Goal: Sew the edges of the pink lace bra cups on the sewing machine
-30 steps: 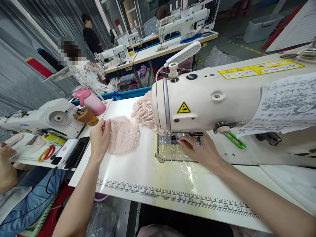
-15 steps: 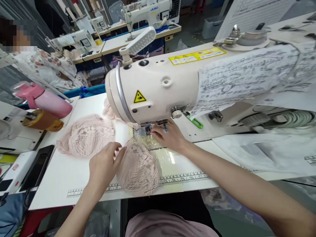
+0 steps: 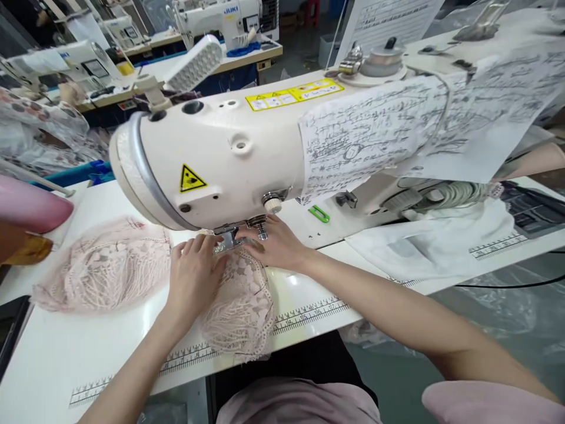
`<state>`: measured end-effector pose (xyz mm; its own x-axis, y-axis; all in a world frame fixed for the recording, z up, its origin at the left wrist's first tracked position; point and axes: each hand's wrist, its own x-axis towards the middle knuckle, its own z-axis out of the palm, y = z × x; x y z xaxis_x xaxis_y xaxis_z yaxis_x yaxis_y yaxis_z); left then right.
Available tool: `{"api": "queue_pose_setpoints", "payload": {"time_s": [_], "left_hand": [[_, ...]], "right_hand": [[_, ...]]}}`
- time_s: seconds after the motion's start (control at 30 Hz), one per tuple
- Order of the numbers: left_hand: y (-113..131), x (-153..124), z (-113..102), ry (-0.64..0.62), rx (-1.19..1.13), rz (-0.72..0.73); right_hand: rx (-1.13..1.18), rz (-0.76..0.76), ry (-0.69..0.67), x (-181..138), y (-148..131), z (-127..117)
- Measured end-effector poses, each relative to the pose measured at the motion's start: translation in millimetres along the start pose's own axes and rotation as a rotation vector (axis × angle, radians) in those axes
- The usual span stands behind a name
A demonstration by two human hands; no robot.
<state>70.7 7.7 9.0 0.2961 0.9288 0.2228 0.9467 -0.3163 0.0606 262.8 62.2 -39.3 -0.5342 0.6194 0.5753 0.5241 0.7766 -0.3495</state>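
Observation:
A pale pink lace piece (image 3: pixel 241 306) lies on the white table under the head of a cream sewing machine (image 3: pixel 229 159). My left hand (image 3: pixel 194 277) rests flat on the lace, fingers stretched toward the presser foot (image 3: pixel 229 238). My right hand (image 3: pixel 273 241) lies on the lace just right of the presser foot, fingertips pressing the fabric at the needle. A second pile of pink lace (image 3: pixel 106 271) sits to the left on the table.
A printed paper sheet (image 3: pixel 397 129) hangs over the machine arm. A pink bottle (image 3: pixel 30 206) lies at the far left beside a brown object. A ruler strip (image 3: pixel 300 315) runs along the table's front edge (image 3: pixel 53 359). Other sewing machines (image 3: pixel 220 17) stand behind.
The view has swung right and closer to the machine. My left hand dragged a lace piece from the left pile to the presser foot; my right hand stayed at the needle.

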Motion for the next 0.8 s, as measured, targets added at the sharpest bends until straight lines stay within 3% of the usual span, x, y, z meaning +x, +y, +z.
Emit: {"api": "queue_pose_setpoints", "payload": {"time_s": [0.1, 0.27, 0.6, 0.8], "left_hand": [[11, -9, 3, 0.104, 0.064, 0.158], [20, -27, 24, 0.098, 0.127, 0.391], [-7, -11, 35, 0.12, 0.139, 0.41], [-8, -10, 37, 0.13, 0.12, 0.399]], "right_hand": [[-0.101, -0.093, 0.042, -1, 4, 1], [-0.332, -0.221, 0.105, -2, 4, 0], [-0.398, -0.205, 0.048, -1, 5, 6], [-0.325, -0.042, -0.179, -1, -1, 3]]}}
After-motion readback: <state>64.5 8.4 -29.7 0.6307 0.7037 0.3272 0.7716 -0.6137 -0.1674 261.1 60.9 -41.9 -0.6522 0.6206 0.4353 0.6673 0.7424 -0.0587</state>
